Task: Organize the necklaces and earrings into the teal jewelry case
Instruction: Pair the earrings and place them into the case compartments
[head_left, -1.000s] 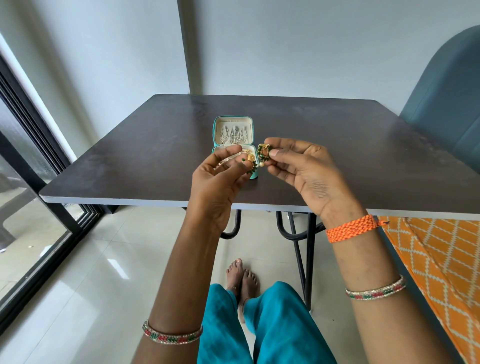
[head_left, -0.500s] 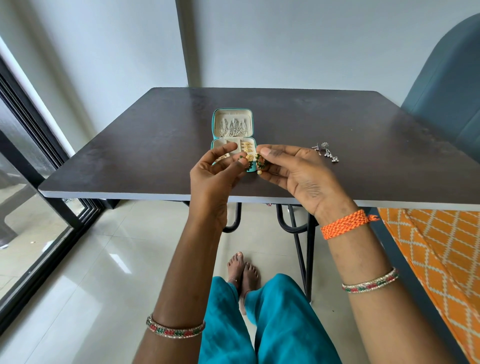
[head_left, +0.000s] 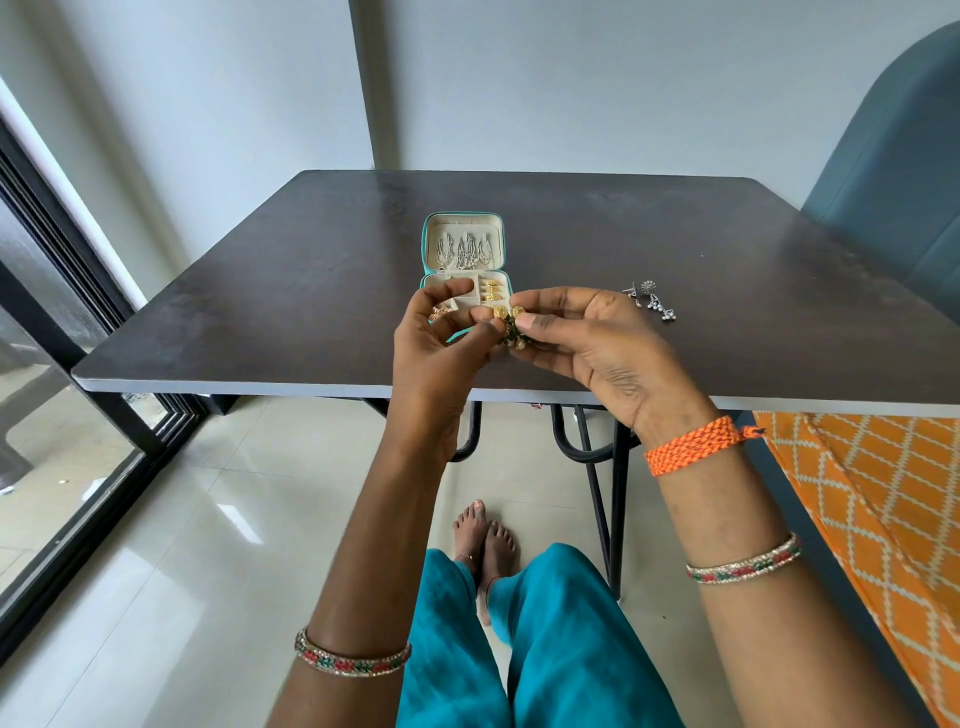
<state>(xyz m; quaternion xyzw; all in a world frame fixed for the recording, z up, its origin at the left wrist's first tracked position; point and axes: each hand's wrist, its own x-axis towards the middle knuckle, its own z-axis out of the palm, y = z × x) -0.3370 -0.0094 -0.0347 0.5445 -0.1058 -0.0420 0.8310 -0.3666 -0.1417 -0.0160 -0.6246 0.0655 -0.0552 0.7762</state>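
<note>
Both of our hands meet in one shared grip above the near edge of the tabletop (head_left: 260, 322): the left hand (head_left: 441, 343) and the right hand (head_left: 587, 338) each pinch the gold earrings (head_left: 508, 325) between thumb and fingertips, so neither hand is free. We see two round gold tops side by side, with dark green beads and a pale bead hanging below them; finer detail is hidden by our fingers.

Just beyond our hands lies the teal jewelry case (head_left: 464, 262), open flat near the middle of the tabletop. Its far half, the lid, is lined in cream and carries silver necklaces (head_left: 465, 249) hanging in a row. Its near half is divided into cream compartments; a right compartment holds small gold earrings (head_left: 491, 291), and a bit of gold jewelry (head_left: 440, 313) shows in a left compartment behind our left fingers. To the right of our right hand, well apart from the case, silver earrings (head_left: 652, 300) lie loose on the tabletop.

Compared with a second ago, our hands have closed together: then the right hand alone held the gold piece a little apart from the left, and now both pinch it, with the two tops touching. The silver earrings, hidden behind our right hand then, are now in plain view. The case has stayed in its place.
</note>
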